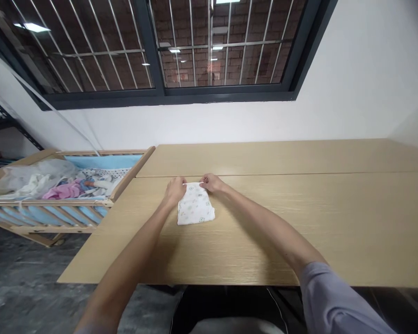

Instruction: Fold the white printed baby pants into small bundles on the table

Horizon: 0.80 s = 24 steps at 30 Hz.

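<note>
Both bare forearms reach forward from the lower edge of the view and converge over a small folded cloth (pixel 195 208), white with a faint pale print, that lies flat on the wooden table (pixel 299 222). The left hand (pixel 175 190) sits at the cloth's far left corner, knuckles up, fingers curled down and pinched on the edge of the fabric. The right hand (pixel 212 183) sits at the far right corner in the same way, its fingertips closed on the cloth's top edge. The two hands are near each other, with only the narrow top hem of the cloth between them. The right arm shows a grey-lilac sleeve (pixel 334 301) at the upper arm; the left forearm is bare as far as it can be seen.

The cloth lies left of the table's middle, just on the near side of a seam that runs across the tabletop. The table is light wood grain and stands against a white wall. To its left, touching the table's corner, stands a wooden baby cot (pixel 69 204) with blue lining, holding a loose heap of clothes (pixel 66 185) in white, pink and patterned fabric. Above the wall runs a dark-framed window (pixel 163 93) with metal bars and a brick wall behind it. The floor is dark, mottled concrete.
</note>
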{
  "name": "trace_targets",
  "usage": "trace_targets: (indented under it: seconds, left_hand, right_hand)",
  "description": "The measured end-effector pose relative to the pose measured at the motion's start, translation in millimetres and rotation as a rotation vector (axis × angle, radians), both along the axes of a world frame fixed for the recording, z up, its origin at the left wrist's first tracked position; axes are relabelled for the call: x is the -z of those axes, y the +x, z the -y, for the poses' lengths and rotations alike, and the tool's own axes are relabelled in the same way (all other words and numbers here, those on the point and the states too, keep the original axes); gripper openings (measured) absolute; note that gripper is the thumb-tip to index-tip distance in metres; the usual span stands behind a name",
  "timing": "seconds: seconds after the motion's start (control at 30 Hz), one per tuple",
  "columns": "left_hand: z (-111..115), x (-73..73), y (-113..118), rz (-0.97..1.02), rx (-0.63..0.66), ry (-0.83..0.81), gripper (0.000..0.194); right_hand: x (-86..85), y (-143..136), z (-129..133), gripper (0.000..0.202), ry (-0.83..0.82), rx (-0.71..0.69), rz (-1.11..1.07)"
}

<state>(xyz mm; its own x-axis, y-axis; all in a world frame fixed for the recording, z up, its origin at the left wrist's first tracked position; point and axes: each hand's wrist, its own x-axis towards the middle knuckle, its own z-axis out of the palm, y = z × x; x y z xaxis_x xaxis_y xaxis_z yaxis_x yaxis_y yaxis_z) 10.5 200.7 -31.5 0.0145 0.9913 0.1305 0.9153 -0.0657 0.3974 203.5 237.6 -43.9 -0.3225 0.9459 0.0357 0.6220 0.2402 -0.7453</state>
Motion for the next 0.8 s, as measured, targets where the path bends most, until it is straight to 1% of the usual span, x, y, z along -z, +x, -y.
trace_targets:
  seconds: [0.07, 0.13, 0.17, 0.23, 0.3, 0.33, 0.37, 0.43, 0.5, 0.57, 0.6, 0.67, 0.73, 0.8]
  left_hand:
    - [0.7, 0.8, 1.4, -0.041, -0.010, 0.005, 0.026]
    - [5.4, -4.6, 3.6, -0.075, -0.014, 0.020, 0.021]
    - [10.6, -8.8, 5.1, -0.092, -0.016, 0.034, 0.022]
    - [30.3, -16.6, 9.2, -0.128, -0.015, 0.077, 0.027]
    - [63.7, -17.8, 15.0, -0.163, 0.003, 0.121, 0.033]
    - [84.5, -14.1, 18.6, -0.182, 0.023, 0.142, 0.035]
    - [106.5, -7.1, 22.5, -0.201, 0.048, 0.162, 0.038]
    - [148.5, 14.5, 30.8, -0.294, 0.121, 0.299, 0.048]
    - [179.9, 39.8, 38.5, -0.352, 0.145, 0.354, 0.052]
    - [196.9, 60.2, 44.5, -0.378, 0.139, 0.344, 0.048]
    - [200.7, 67.1, 46.7, -0.379, 0.124, 0.331, 0.047]
    - [202.3, 73.9, 48.9, -0.366, 0.082, 0.323, 0.046]
    - [200.7, 74.5, 48.5, -0.344, 0.053, 0.342, 0.049]
    - [199.4, 73.2, 46.4, -0.328, 0.057, 0.354, 0.053]
  right_hand:
    - [3.1, 0.1, -3.0, 0.004, 0.015, -0.026, 0.042]
    - [3.3, 1.2, -4.5, 0.007, 0.042, -0.050, 0.076]
    - [1.9, 2.3, -4.1, 0.009, 0.058, -0.064, 0.090]
    - [-4.4, 4.8, 0.5, 0.019, 0.097, -0.077, 0.102]
    - [-13.6, 6.5, 12.8, 0.034, 0.193, -0.116, 0.096]
    - [-18.1, 6.3, 22.3, 0.041, 0.263, -0.171, 0.096]
    - [-21.6, 5.1, 33.7, 0.047, 0.336, -0.256, 0.103]
    - [-23.3, -1.0, 59.6, 0.051, 0.446, -0.509, 0.141]
    - [-15.9, -11.1, 83.6, 0.052, 0.474, -0.774, 0.181]
    - [-1.3, -22.0, 98.2, 0.054, 0.454, -0.958, 0.202]
    - [7.1, -26.6, 100.3, 0.054, 0.430, -1.007, 0.212]
    - [22.3, -32.6, 93.7, 0.055, 0.368, -1.023, 0.246]
    - [31.8, -34.2, 74.3, 0.055, 0.319, -0.972, 0.294]
    - [34.6, -33.0, 47.5, 0.056, 0.310, -0.886, 0.335]
